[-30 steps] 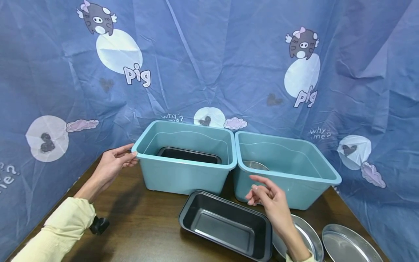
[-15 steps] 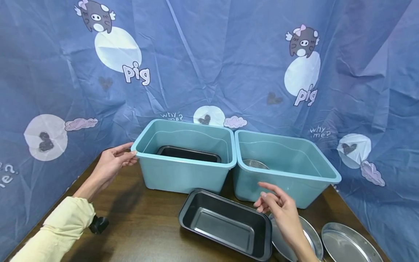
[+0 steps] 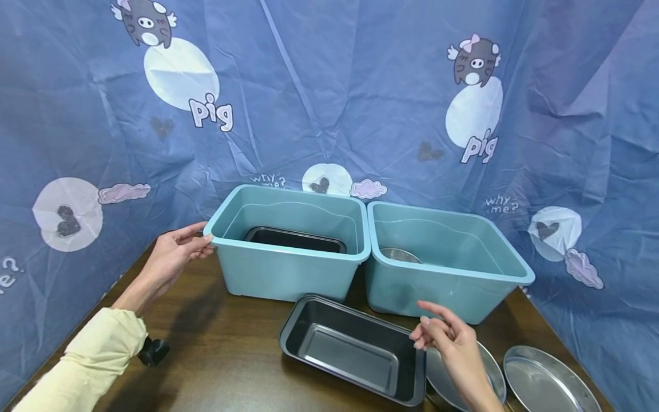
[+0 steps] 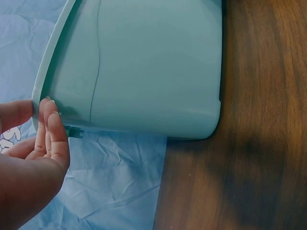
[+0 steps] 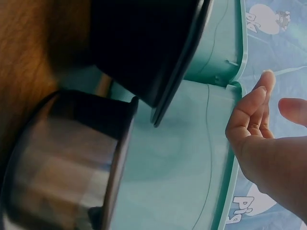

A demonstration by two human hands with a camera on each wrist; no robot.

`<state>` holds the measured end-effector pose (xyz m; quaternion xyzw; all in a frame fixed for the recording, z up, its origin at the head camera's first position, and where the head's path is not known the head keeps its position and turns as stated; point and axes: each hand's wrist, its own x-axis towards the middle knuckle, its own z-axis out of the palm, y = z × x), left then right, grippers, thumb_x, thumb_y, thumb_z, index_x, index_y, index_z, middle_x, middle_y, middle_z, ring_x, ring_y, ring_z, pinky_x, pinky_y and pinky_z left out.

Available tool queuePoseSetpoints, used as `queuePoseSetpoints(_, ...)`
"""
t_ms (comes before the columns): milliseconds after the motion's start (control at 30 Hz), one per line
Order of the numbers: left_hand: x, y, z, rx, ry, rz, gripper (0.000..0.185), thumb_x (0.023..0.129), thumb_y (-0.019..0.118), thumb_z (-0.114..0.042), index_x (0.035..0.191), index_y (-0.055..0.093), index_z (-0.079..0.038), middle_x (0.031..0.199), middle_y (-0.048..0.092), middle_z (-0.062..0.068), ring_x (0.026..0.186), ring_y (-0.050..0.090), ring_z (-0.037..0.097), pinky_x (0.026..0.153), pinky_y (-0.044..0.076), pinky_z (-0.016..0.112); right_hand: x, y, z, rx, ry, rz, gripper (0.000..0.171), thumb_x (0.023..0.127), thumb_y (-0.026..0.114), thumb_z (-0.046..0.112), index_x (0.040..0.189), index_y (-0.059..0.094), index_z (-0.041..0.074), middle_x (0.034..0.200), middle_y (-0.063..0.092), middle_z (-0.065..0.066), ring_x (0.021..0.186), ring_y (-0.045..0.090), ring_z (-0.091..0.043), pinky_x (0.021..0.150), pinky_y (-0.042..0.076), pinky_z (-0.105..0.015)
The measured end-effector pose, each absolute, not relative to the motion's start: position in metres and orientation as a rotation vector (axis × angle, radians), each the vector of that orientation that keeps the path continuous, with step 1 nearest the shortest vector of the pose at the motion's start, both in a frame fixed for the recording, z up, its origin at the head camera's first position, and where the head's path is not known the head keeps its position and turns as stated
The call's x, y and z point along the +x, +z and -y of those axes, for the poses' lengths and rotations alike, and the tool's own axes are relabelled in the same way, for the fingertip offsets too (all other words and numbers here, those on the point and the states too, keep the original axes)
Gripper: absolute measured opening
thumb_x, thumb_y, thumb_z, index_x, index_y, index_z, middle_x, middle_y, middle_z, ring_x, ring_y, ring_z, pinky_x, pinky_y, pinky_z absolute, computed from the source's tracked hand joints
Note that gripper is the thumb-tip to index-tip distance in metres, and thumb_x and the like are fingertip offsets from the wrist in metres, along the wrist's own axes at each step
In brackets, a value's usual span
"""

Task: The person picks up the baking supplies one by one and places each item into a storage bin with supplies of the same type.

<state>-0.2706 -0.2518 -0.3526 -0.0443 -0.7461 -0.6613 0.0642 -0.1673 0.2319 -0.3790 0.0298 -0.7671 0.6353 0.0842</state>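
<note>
My left hand (image 3: 172, 254) pinches the left front corner of the left teal plastic bin (image 3: 283, 274); in the left wrist view the thumb (image 4: 18, 114) and the fingers lie on either side of its rim. My right hand (image 3: 450, 346) holds nothing, above the right end of a black loaf pan (image 3: 350, 349) and a round metal pan (image 3: 491, 375). Its fingers are loosely bent, the index finger reaching forward. Another dark pan (image 3: 296, 237) lies inside the left bin. A metal pan (image 3: 399, 255) shows partly in the right teal bin (image 3: 453, 280), the rest hidden by the wall.
Another round metal pan (image 3: 548, 377) lies at the far right of the brown wooden table (image 3: 221, 355). The two bins stand side by side at the back, close to a blue printed cloth (image 3: 329, 86). A small black object (image 3: 153, 351) shows by the left sleeve.
My right hand has drawn back and to the right, away from the right bin's front. The left hand stays at the left bin's rim. The view has shifted slightly.
</note>
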Motion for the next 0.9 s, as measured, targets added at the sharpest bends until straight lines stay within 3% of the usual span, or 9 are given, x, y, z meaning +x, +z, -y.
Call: queuePoseSetpoints(900,-0.270,-0.350,0.251,-0.118,-2.004,2.254,0.064,0.106,0.060,-0.012,0.155,0.028,0.014,0.086,0.069,-0.012,0.076,0.067,0.001,0.070,0.054,0.017,-0.140,-0.403,-0.249,-0.134,1.715,2.464,0.035,0.103,0.059,0.000,0.136,0.058,-0.008,0.075,0.069,-0.013,0.062,0.066,-0.019,0.062,0.059,-0.030)
